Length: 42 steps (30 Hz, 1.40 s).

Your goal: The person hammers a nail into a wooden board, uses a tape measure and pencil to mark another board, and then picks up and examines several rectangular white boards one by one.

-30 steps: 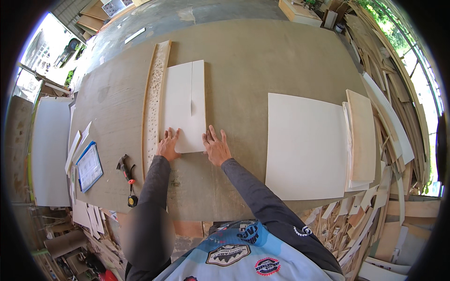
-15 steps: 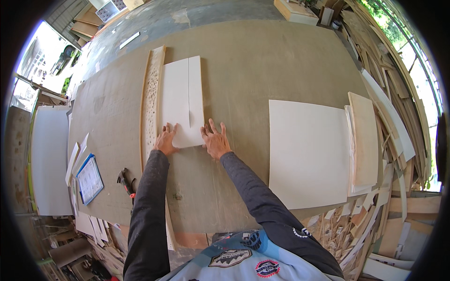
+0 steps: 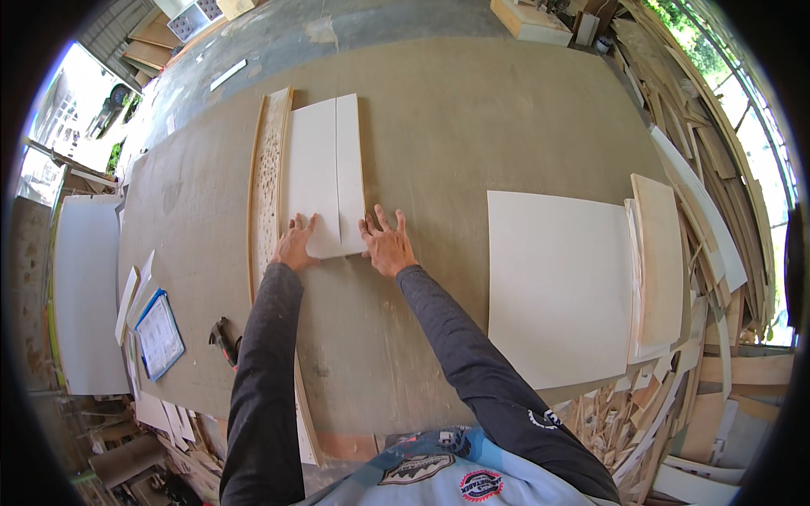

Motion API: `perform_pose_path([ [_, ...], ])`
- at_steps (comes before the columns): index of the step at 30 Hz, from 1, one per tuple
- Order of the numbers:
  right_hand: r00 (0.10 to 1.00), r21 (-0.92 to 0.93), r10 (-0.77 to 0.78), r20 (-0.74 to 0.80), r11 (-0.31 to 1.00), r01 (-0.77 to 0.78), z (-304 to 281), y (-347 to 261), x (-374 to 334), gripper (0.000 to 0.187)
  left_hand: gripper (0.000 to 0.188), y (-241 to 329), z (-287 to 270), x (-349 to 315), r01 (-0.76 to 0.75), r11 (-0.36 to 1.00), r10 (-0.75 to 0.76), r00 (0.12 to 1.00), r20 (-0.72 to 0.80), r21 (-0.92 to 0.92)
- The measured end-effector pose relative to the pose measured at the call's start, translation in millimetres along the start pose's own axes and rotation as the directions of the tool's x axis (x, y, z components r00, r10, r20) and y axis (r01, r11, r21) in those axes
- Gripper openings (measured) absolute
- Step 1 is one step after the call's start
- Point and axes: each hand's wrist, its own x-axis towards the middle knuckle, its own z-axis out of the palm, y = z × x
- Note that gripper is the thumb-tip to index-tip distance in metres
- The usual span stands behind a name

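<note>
Head view: the L hand (image 3: pixel 294 244) was palm down w/ fingers spread, fingertips on the near-L corner of the white panel (image 3: pixel 314 169), not wrapped round anything. The R hand (image 3: pixel 388 244) was spread wide too, its thumb side touching the panel's R edge close to the near end; couldn't tell if it pinched the edge. So the panel lay on the desk (image 3: pixel 439 143) btwn the hands, running away fr. them, w/ a thin dark line lengthwise. The pitted wood strip (image 3: pixel 271 160) ran just L of the panel, beside the L hand. Further L & nearer the body: a blue-edged clipboard (image 3: pixel 159 336), plus a hammer (image 3: pixel 224 337), partly hidden by the L sleeve (image 3: pixel 268 371). Well R of the R hand: a big white sheet (image 3: pixel 557 287), w/ a pale wood board (image 3: pixel 658 261) beyond it.
</note>
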Motion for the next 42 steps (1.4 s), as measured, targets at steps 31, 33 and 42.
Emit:
perform_pose_path([
  [31, 0.808, 0.047, 0.316, -0.498, 0.940, -0.339, 3, 118, 46, 0.062, 0.123, 10, -52, 180, 0.299, 0.914, -0.337, 0.936, -0.101, -0.275],
  [33, 0.801, 0.047, 0.292, -0.522, 0.948, -0.315, 4, 116, 47, 0.061, 0.120, 3, -46, 189, 0.314, 0.937, -0.333, 0.935, -0.119, -0.155],
  [42, 0.799, 0.072, 0.325, -0.506, 0.939, -0.337, 1, 124, 39, 0.063, 0.057, -13, -83, 196, 0.326, 0.921, -0.382, 0.858, -0.343, -0.212],
])
